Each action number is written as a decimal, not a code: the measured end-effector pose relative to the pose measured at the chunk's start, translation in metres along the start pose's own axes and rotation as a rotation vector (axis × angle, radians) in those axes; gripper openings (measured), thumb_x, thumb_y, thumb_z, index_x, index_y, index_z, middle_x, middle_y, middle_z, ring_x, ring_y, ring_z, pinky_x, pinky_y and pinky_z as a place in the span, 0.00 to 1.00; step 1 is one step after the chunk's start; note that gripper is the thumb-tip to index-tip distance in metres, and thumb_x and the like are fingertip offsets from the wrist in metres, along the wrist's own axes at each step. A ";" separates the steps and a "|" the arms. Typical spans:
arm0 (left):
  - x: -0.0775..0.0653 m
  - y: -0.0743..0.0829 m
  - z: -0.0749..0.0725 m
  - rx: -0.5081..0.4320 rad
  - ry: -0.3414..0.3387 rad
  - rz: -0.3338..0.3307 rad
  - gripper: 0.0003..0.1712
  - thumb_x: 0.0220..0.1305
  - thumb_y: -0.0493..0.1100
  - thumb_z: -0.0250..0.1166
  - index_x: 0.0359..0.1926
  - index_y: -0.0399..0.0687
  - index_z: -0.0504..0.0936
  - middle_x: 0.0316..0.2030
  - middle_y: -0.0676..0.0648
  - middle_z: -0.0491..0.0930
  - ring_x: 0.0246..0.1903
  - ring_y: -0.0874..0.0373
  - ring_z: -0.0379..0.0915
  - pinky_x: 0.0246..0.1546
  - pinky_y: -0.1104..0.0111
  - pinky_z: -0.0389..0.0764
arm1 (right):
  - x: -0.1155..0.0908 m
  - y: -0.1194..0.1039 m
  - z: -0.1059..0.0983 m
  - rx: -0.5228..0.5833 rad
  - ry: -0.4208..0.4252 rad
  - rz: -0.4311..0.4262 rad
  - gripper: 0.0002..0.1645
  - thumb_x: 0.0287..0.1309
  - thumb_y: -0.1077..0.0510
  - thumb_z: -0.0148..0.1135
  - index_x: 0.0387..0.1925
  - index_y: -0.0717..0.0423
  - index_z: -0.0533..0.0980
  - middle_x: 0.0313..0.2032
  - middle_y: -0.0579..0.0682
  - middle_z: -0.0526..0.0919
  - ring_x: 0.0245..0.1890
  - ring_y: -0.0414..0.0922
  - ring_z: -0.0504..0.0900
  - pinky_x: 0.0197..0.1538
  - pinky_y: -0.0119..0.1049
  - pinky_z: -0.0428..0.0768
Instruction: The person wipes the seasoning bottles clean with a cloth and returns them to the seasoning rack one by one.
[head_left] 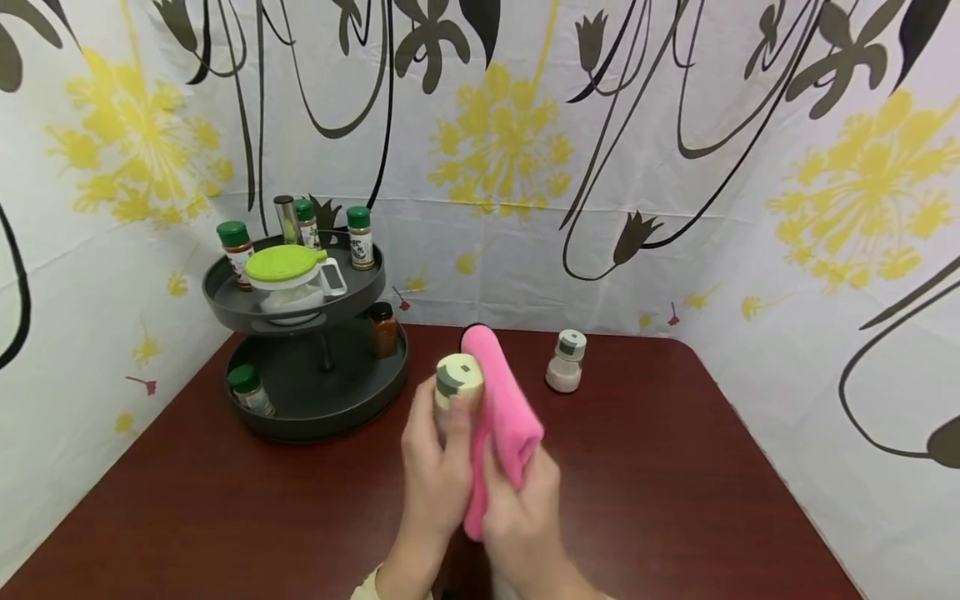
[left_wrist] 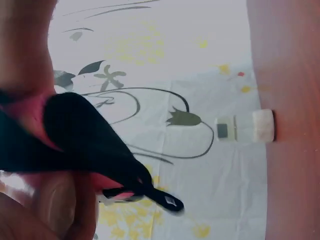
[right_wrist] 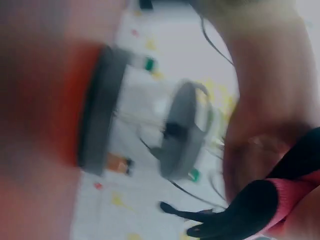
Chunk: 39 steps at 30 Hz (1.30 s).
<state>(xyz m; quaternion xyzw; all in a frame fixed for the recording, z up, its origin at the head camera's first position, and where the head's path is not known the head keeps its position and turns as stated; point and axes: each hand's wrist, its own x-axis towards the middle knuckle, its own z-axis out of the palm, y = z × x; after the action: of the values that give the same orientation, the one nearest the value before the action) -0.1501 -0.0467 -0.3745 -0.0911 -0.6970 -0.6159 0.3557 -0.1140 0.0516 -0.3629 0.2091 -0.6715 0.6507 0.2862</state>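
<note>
Head view: left hand (head_left: 435,475) curls round a shaker (head_left: 457,382), right hand (head_left: 523,510) grips a pink cloth (head_left: 506,404), and tugging the cloth could twist the shaker loose

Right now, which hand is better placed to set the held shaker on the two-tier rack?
Probably the left hand: its grip is on the shaker, and it is nearer the two-tier rack. The right hand holds the pink cloth.
</note>
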 end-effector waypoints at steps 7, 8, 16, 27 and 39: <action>0.012 0.001 -0.014 -0.014 0.049 -0.133 0.26 0.64 0.47 0.76 0.60 0.50 0.78 0.51 0.50 0.84 0.48 0.55 0.79 0.46 0.61 0.85 | -0.008 0.007 -0.003 -0.079 -0.129 0.140 0.05 0.74 0.65 0.60 0.42 0.61 0.81 0.29 0.50 0.84 0.29 0.34 0.81 0.34 0.31 0.84; 0.013 0.000 -0.015 -0.020 0.055 -0.119 0.24 0.64 0.45 0.76 0.59 0.49 0.80 0.50 0.50 0.84 0.48 0.54 0.79 0.47 0.61 0.84 | -0.004 0.006 -0.005 -0.075 -0.151 0.208 0.06 0.75 0.63 0.60 0.43 0.61 0.81 0.30 0.51 0.84 0.28 0.34 0.82 0.34 0.32 0.84; 0.001 -0.004 -0.007 -0.011 -0.069 -0.089 0.16 0.76 0.47 0.66 0.61 0.54 0.84 0.51 0.53 0.82 0.52 0.60 0.78 0.56 0.64 0.82 | 0.015 -0.001 -0.010 -0.047 -0.038 0.072 0.08 0.73 0.69 0.58 0.47 0.65 0.81 0.35 0.56 0.86 0.35 0.38 0.83 0.42 0.31 0.85; -0.002 -0.007 -0.007 -0.021 -0.013 -0.081 0.16 0.82 0.44 0.55 0.64 0.48 0.77 0.52 0.49 0.84 0.49 0.58 0.79 0.53 0.65 0.83 | 0.002 0.007 -0.010 -0.050 -0.148 0.415 0.14 0.79 0.56 0.57 0.52 0.64 0.80 0.33 0.55 0.86 0.30 0.37 0.83 0.38 0.33 0.84; -0.001 -0.005 -0.004 0.038 0.022 0.054 0.15 0.81 0.42 0.57 0.62 0.49 0.82 0.44 0.49 0.80 0.44 0.61 0.76 0.45 0.67 0.82 | -0.006 0.012 0.004 0.037 -0.039 0.222 0.09 0.78 0.63 0.55 0.47 0.63 0.81 0.31 0.53 0.82 0.31 0.37 0.83 0.38 0.33 0.85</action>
<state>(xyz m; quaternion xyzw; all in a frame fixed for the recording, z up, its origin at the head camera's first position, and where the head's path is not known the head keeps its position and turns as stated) -0.1507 -0.0517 -0.3795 -0.0963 -0.7020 -0.5936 0.3815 -0.1177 0.0478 -0.3765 0.1516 -0.6837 0.6866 0.1954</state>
